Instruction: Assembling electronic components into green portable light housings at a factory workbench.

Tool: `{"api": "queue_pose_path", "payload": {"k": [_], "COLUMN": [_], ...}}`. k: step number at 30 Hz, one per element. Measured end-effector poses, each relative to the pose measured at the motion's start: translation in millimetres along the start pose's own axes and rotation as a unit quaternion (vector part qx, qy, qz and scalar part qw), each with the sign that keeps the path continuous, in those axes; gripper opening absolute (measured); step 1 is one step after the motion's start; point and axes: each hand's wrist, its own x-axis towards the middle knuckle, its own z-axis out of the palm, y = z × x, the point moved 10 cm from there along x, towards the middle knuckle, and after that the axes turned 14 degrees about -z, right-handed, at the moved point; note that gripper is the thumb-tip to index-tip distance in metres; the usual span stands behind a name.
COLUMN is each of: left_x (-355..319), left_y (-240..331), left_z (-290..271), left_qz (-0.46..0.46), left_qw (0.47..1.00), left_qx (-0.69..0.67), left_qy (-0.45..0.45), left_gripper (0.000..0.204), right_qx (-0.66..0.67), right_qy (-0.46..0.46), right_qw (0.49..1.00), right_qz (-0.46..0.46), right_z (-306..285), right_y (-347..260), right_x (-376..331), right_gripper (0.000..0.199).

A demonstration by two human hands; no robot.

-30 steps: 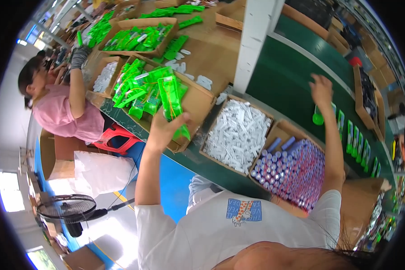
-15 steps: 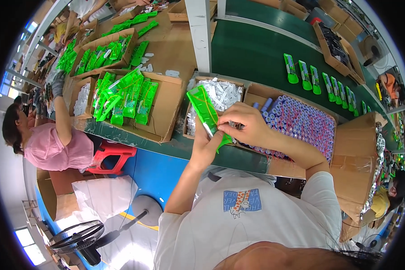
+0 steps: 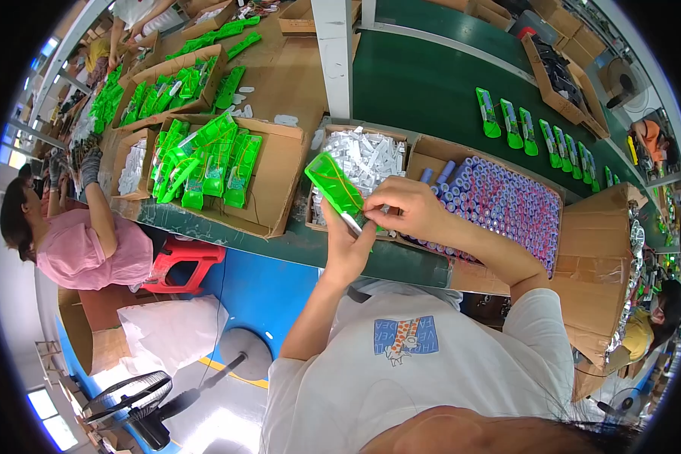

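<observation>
My left hand (image 3: 346, 248) is closed round a green plastic housing (image 3: 331, 180), held tilted above the front edge of the bench. A thin orange-yellow wire runs along the housing's inside, and a white piece shows near my left fingers. My right hand (image 3: 402, 206) is pinched at the housing's lower part; what its fingertips hold is too small to make out, perhaps hidden by them. Behind the housing stands a box of small white plastic parts (image 3: 363, 155). To the right, a cardboard box holds many purple cylindrical battery cells (image 3: 499, 208) with pink-red bits among them.
At left, a carton (image 3: 284, 174) holds several green housings (image 3: 216, 163). Several filled housings (image 3: 526, 129) lie in a row on the green belt (image 3: 424, 83). A white post (image 3: 333, 60) rises behind the boxes. A co-worker in pink (image 3: 87, 246) sits left; a black fan (image 3: 132, 401) stands behind.
The green housing has tilted further left and dropped slightly, with both hands still at it. The co-worker's gloved hands have shifted.
</observation>
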Motion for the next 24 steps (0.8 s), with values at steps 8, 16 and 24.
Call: {"api": "queue_pose_path", "payload": {"k": [8,16,24], "left_x": [-6,1,3], "left_y": [7,-5,-2], "left_z": [-7,-7,2], "left_qz": [-0.007,-0.052,-0.046], "left_qw": [0.99,0.978,0.974], "left_qx": [-0.137,-0.2,-0.22], "left_qy": [0.043,0.002,-0.013], "left_gripper": [0.067,0.066,0.058], "right_qx": [0.362,0.192,0.247], "right_qy": [0.095,0.013,0.026], "right_qw": [0.822,0.973,0.942], "right_qz": [0.43,0.128,0.228], "right_z": [36,3,10], "right_y": [61,18,34], "right_x": [-65,-4,-15], "right_gripper": [0.012,0.025,0.022]}}
